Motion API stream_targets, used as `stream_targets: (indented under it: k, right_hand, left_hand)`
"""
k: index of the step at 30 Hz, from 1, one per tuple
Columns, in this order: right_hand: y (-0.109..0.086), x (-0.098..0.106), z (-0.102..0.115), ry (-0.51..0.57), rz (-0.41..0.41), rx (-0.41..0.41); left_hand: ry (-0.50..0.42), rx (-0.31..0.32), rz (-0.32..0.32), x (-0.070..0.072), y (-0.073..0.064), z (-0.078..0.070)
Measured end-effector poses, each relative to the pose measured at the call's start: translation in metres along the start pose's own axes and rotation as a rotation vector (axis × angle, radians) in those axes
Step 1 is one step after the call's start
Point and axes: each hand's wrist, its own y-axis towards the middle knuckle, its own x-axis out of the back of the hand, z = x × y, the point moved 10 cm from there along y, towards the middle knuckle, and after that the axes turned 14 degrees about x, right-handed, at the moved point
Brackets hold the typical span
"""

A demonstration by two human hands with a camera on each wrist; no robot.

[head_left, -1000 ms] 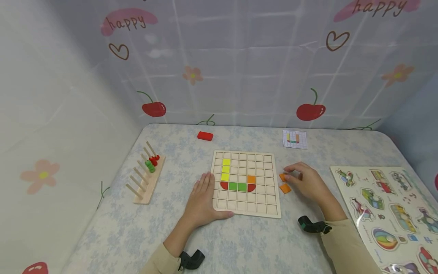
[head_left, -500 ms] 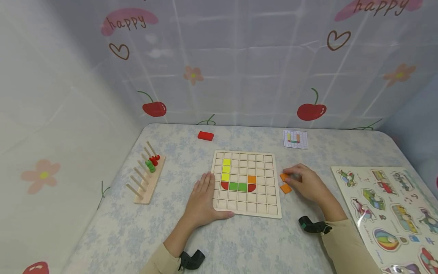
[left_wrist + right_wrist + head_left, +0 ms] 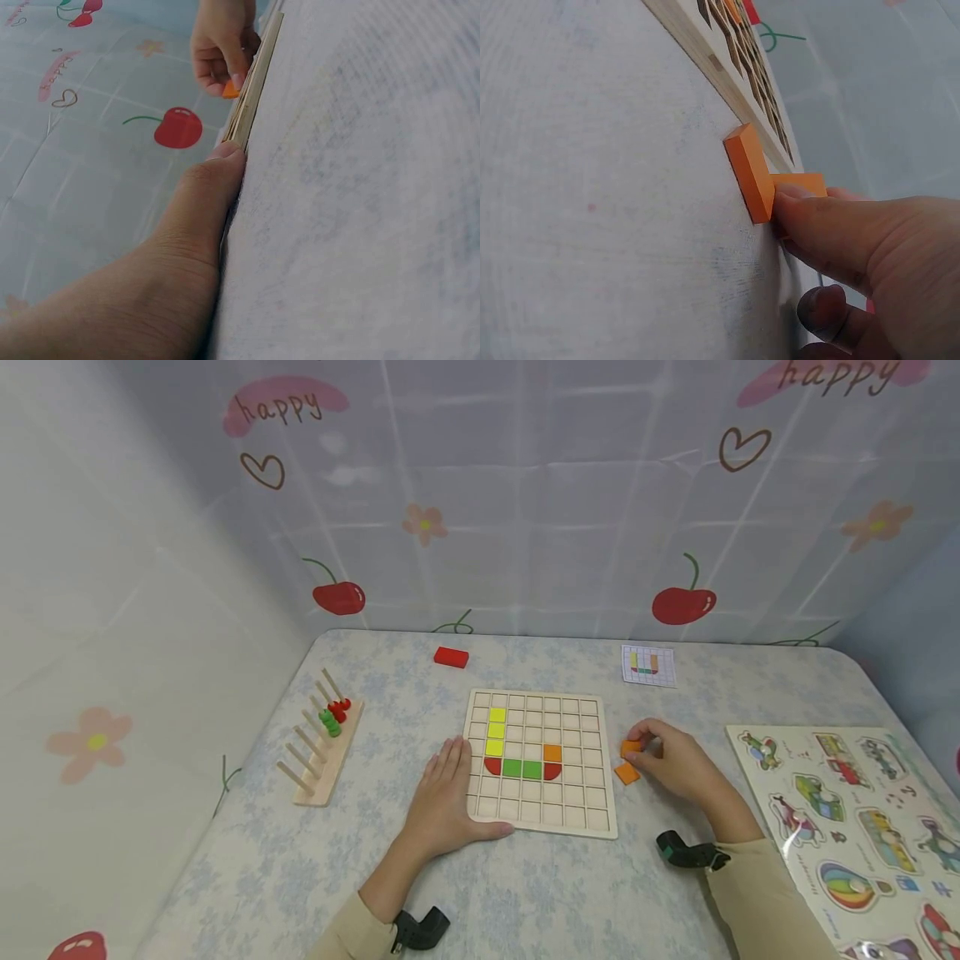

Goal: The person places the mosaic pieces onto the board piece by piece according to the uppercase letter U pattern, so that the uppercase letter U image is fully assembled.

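A wooden grid board (image 3: 573, 793) lies mid-table, holding yellow, green and orange square tiles and two red rounded corner tiles in a U shape. My left hand (image 3: 442, 797) rests flat along the board's left edge, thumb at its near edge; the left wrist view shows that thumb (image 3: 202, 195) against the rim. To the right of the board, my right hand (image 3: 678, 764) pinches an orange square tile (image 3: 802, 182) between thumb and fingers. A second orange tile (image 3: 627, 773) lies on the table just in front of it, beside the board.
A pattern card (image 3: 648, 666) lies at the back right and a red block (image 3: 451, 657) at the back. On the left stands a wooden peg rack (image 3: 330, 768) with red and green beads. A picture puzzle board (image 3: 847, 827) covers the right side.
My right hand has drawn slightly to the right, lifting and tilting the orange tile in its pinch. The left hand has stayed on the board.
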Motion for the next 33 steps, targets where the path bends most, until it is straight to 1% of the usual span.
stream_targets:
  k: [6,11,15,18,27,29,33]
  right_hand:
    - [0.003,0.003,0.003,0.013,-0.038,0.002]
    - [0.013,-0.001,0.01,0.049,-0.033,0.003]
    - [0.022,-0.009,0.017,0.097,-0.017,-0.007]
    - [0.03,-0.015,0.025,0.121,-0.011,0.002]
    - [0.051,-0.041,0.049,0.156,0.026,0.043]
    - [0.054,-0.046,0.055,0.163,0.032,0.054]
    - [0.06,-0.052,0.061,0.155,0.038,0.05]
  left_hand:
    - [0.006,-0.001,0.003,0.0,0.0,0.0]
    - [0.002,-0.004,-0.002,0.001,0.0,-0.001]
    - [0.004,-0.006,-0.005,0.001,-0.001,-0.001]
    - [0.006,-0.005,-0.003,0.0,0.0,0.0]
    - [0.006,0.004,0.005,0.0,0.0,0.0]
    - [0.007,0.006,0.008,0.0,0.0,0.0]
    - [0.009,0.008,0.011,-0.001,0.0,0.0]
